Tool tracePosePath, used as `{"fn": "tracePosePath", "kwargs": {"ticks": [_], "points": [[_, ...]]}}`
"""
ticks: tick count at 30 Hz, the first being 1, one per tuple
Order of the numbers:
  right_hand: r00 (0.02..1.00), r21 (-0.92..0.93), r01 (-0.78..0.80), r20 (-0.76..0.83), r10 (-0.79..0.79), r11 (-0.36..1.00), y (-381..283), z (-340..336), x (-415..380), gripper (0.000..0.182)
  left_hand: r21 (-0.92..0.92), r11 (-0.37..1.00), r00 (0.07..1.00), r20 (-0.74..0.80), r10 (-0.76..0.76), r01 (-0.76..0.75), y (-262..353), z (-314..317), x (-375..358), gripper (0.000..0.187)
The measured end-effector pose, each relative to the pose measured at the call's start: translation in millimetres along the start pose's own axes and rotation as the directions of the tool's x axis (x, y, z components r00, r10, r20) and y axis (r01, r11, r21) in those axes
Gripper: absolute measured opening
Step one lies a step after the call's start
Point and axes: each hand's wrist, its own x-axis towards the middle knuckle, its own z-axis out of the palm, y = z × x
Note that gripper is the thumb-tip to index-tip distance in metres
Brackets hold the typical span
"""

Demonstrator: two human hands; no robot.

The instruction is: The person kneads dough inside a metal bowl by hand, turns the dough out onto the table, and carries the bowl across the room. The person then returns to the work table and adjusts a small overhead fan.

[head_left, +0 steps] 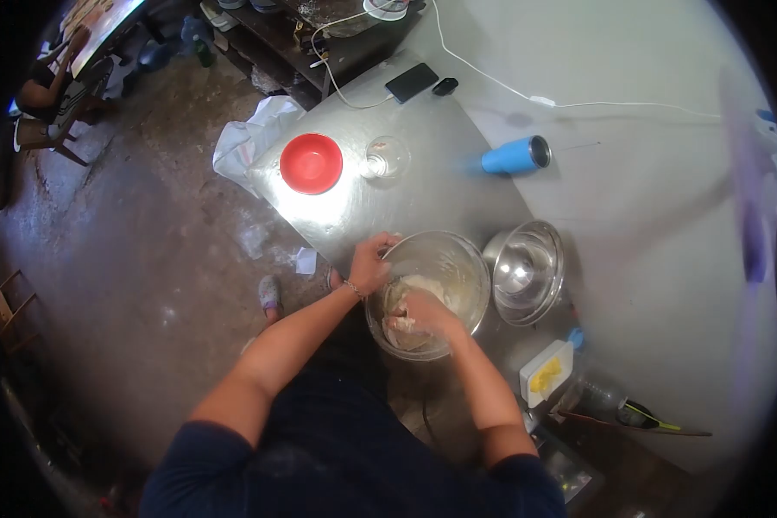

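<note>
A large metal mixing bowl (464,259) stands on the metal table in front of me, with pale, floury dough (421,283) inside. My left hand (374,262) grips the bowl's left rim, fingers closed over the edge. Down in the bowl, my right hand (429,312) has its fingers curled into the dough, and some sticks to them. The fingertips of that hand are partly hidden by dough. Touching or very close to the right side of the bowl are shiny metal bowls (535,276), tilted against the wall side.
A red bowl (311,163), a clear glass (388,157), a blue tumbler (514,155) and a phone (412,83) are farther back on the table. To the right sits a white container (546,373) with something yellow. Another person's arm (60,73) shows far left.
</note>
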Motion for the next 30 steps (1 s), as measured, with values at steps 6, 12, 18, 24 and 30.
{"fn": "tracePosePath", "kwargs": {"ticks": [6,12,18,24,30], "points": [[0.741,-0.162,-0.439,-0.621,0.254,0.884,-7,42,-57,0.038,0.008,1.000,1.000,-0.015,0.008,-0.008,0,1,2,0.028],[0.421,-0.042,-0.480,-0.887,0.188,0.876,64,100,-31,0.050,-0.002,1.000,1.000,-0.010,0.016,-0.016,1,1,1,0.031],[0.334,0.122,-0.473,-0.892,0.306,0.872,91,140,13,0.069,0.006,0.994,0.992,0.047,-0.114,0.114,2,5,9,0.037],[0.354,0.125,-0.498,-0.874,0.333,0.858,147,154,46,0.076,0.038,0.997,0.996,0.048,-0.071,0.069,3,6,14,0.036],[0.415,-0.038,-0.509,-0.886,0.206,0.860,161,136,51,0.084,0.115,0.988,0.990,0.093,-0.110,0.099,-18,13,12,0.034]]}}
